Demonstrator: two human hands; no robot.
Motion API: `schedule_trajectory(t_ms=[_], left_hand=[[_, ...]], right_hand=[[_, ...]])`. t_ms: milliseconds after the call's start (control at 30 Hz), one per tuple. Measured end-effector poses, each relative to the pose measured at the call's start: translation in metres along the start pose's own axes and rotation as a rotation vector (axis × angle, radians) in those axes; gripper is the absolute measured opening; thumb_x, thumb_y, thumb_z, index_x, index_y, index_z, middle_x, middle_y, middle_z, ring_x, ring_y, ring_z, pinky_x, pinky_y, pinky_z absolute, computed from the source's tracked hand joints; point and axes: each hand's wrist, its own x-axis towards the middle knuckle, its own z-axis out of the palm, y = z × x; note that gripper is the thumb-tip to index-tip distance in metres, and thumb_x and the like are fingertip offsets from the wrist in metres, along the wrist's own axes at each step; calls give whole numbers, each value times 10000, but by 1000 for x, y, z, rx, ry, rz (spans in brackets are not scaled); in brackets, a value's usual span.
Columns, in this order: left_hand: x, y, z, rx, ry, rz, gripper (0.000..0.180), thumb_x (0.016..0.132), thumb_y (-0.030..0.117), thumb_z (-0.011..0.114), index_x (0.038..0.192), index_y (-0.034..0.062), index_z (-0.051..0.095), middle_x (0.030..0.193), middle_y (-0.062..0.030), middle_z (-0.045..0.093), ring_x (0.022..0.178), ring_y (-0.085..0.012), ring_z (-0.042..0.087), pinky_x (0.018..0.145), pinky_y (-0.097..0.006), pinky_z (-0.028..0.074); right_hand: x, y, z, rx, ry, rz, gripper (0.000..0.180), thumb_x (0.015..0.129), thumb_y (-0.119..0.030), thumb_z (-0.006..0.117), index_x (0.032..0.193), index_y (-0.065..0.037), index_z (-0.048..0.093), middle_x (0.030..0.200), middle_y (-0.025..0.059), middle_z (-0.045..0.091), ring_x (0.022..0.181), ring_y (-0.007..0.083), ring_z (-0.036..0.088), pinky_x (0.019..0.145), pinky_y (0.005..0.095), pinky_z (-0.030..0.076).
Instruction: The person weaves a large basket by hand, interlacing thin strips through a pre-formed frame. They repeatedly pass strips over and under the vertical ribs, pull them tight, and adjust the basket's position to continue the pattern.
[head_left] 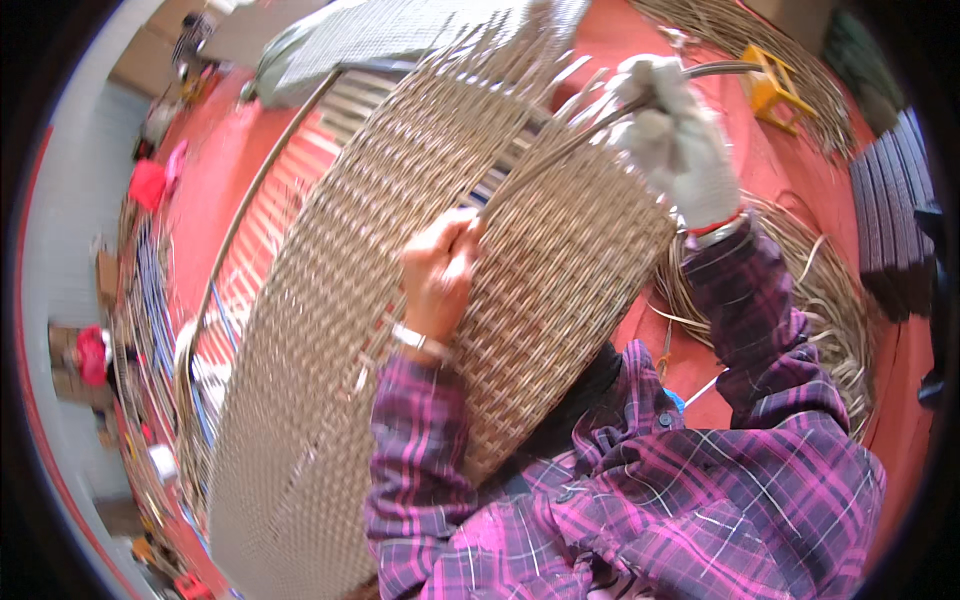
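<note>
Gripping a woven wicker panel (400, 300) with both hands (440, 265), over a red floor (700, 60) strewn with cane coils (820, 290).

1. Bright, even daylight; colours strongly saturated, the red floor (720, 330) almost glowing.
2. Light seems to come from above; the white glove (680, 140) is close to blown out, its detail washed.
3. Shadows soft; a dark patch sits under the woven panel (400, 300) near the plaid sleeve (420, 460).
4. Heavy fisheye bend: the panel's edges and frame rod curve, and clutter at the left rim is squeezed and smeared.
5. Black vignette in all corners.
6. Centre fairly sharp, weave readable; slight softness on the bare hand (440, 265) and the far rim.
</note>
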Motion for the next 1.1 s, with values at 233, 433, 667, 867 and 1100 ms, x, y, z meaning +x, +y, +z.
schedule_trajectory(t_ms=[233,433,667,867,1100], left_hand=[[-45,-49,-18,199,323,156,89,844,150,698,898,79,698,725,-151,647,627,-290,629,573,-367,477],[-71,-31,-35,43,203,253,100,851,127,700,905,43,694,804,-140,684,699,-298,669,613,-354,512],[-161,5,-111,-151,-78,-16,185,885,34,673,1067,10,686,830,-95,694,652,-141,662,579,-266,513],[-190,7,-131,-14,-194,-539,272,913,-16,574,1173,15,649,718,-55,661,544,-73,577,510,-231,465],[-165,-1,-78,92,138,-204,261,883,-27,623,1141,5,646,859,-134,698,661,-143,650,636,-290,529]], right_hand=[[-30,49,1,80,-194,-13,388,1022,-297,519,1214,34,582,1060,122,661,641,42,446,637,209,425],[-26,50,-8,106,-213,-36,369,1030,-269,503,1226,32,585,1125,163,662,596,43,378,596,213,380],[-63,84,43,-757,-373,86,210,983,-166,549,1119,-67,676,888,2,642,617,5,430,549,160,369],[-118,134,124,-553,-596,614,230,920,-263,644,964,-47,713,714,-22,631,594,45,542,537,213,444],[-110,143,127,-470,-414,506,204,908,-216,661,980,-29,700,722,-6,649,564,39,539,520,191,443]])
